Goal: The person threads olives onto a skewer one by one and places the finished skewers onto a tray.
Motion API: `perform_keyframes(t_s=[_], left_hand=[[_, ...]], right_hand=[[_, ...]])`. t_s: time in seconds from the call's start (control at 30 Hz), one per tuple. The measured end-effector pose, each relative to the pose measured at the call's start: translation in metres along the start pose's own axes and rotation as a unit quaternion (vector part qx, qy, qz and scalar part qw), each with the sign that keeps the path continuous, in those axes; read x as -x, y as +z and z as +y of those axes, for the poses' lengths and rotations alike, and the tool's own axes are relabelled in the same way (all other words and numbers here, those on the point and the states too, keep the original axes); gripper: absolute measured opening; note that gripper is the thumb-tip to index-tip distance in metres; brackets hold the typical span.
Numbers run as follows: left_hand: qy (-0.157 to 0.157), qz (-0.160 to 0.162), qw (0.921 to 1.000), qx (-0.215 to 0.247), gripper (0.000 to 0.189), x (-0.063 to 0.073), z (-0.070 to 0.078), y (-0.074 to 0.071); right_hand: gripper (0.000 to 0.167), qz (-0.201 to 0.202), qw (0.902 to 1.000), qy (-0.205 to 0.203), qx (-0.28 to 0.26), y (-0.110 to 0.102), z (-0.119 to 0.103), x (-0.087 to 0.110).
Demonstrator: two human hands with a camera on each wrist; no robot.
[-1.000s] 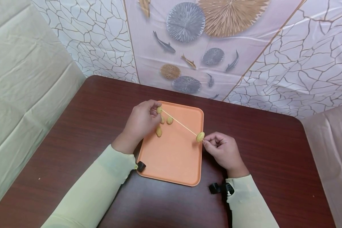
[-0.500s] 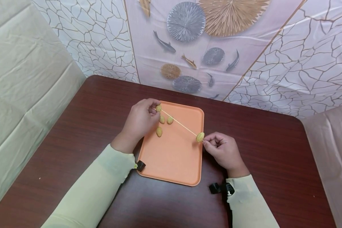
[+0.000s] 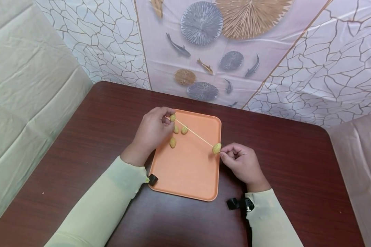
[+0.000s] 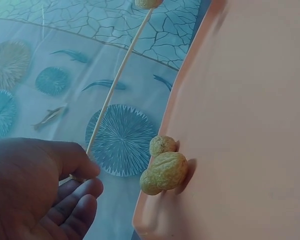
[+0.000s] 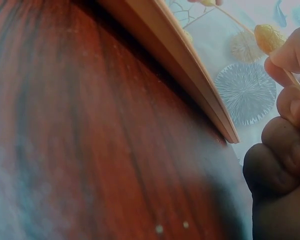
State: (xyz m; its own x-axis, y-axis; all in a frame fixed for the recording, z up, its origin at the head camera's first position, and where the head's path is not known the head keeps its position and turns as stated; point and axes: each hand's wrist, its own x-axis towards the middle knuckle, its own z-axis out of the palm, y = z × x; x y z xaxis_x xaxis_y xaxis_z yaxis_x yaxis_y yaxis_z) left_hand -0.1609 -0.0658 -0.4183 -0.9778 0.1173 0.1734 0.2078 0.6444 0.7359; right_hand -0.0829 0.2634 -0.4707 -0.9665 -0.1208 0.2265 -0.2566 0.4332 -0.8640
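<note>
A thin wooden skewer (image 3: 194, 132) slants above an orange tray (image 3: 188, 175), with a yellow wrinkled oval piece near each end. My left hand (image 3: 153, 130) pinches the upper-left oval piece (image 3: 172, 117) between thumb and fingers. At the lower right, thumb and forefinger of my right hand (image 3: 242, 163) pinch the skewer's end, right beside the other oval piece (image 3: 216, 148). In the right wrist view, this oval piece (image 5: 268, 39) sits just past the fingertips. Three loose oval pieces lie on the tray's left side, one (image 3: 172, 142) nearer me, two (image 3: 184, 130) farther back.
The tray rests on a dark red-brown wooden table (image 3: 80, 137). A patterned cloth (image 3: 204, 51) hangs behind the table, with pale cloth at both sides. Black wrist cameras (image 3: 233, 204) are strapped at the sleeves (image 3: 102, 206).
My left hand shifted very slightly up and left, showing more of the loose pieces by its fingers. The right hand, skewer and tray have hardly moved.
</note>
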Motion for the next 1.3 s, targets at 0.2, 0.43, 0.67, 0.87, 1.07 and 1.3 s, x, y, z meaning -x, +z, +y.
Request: perform_keyframes(t_s=[0.2,0.43,0.67,0.87,1.07,1.3], left_hand=[[0.01,0.006,0.9999,-0.004,0.031,0.0,-0.0004,0.0019],[0.028,0.021,0.9994,-0.003,0.03,0.0005,-0.0014,0.0042],[0.034,0.032,0.9989,-0.007,0.032,-0.0001,-0.0032,0.0061],[0.027,0.024,0.9992,-0.016,0.033,0.0005,-0.0027,0.0055],[0.029,0.018,0.9993,-0.017,0.031,0.001,-0.0013,0.0055],[0.031,-0.01,0.9993,-0.019,0.03,0.003,0.0028,0.0086]], right_hand=[[0.011,-0.001,1.0,0.005,0.007,0.0001,-0.0014,0.0],[0.01,-0.004,0.9999,0.004,0.012,-0.0007,-0.0023,0.0006],[0.012,-0.003,0.9999,0.002,0.01,-0.0001,-0.0023,0.0005],[0.013,-0.003,0.9999,0.007,0.014,0.0,-0.0013,0.0007],[0.005,-0.003,0.9998,-0.001,0.018,-0.0002,-0.002,0.0004],[0.006,-0.004,0.9999,-0.004,0.016,0.0003,-0.0031,0.0011]])
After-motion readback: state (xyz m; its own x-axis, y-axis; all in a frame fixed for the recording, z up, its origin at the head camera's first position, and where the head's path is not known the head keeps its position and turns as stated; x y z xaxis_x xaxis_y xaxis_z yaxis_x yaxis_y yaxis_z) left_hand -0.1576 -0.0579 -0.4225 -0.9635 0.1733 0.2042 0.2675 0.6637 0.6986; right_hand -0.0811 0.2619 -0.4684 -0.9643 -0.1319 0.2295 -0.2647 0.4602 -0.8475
